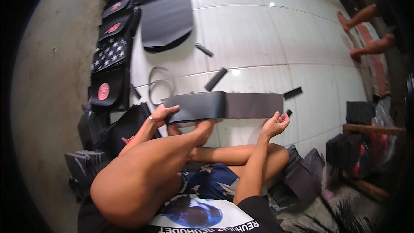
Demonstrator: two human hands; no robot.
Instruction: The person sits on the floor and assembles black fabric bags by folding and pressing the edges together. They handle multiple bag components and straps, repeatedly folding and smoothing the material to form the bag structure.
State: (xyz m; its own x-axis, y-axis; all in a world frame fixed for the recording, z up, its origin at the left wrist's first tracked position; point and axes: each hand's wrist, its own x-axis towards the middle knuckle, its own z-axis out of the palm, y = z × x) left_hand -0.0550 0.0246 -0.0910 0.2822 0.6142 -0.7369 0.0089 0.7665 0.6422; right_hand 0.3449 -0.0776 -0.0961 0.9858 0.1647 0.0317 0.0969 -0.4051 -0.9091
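A long strip of black sheet material [196,107] stretches across in front of me, its left part dark and smooth and its right part showing a brownish-grey face. My left hand [161,114] grips the left end, thumb on top. At the lower right corner, the fingers of my right hand [276,124] are closed on the strip's edge. A small black piece [288,113] shows by those fingertips; whether it is held or lies behind them I cannot tell. My raised bare foot [204,131] is just below the strip's middle.
Small black offcuts [215,79] lie on the white tiled floor [246,30]. Black bags with printed flaps [108,88] line the left wall. A large rounded black sheet stack [167,19] lies beyond. Black pieces [302,177] lie right, near a wooden rack [373,129]. Another person's legs [366,34] show far right.
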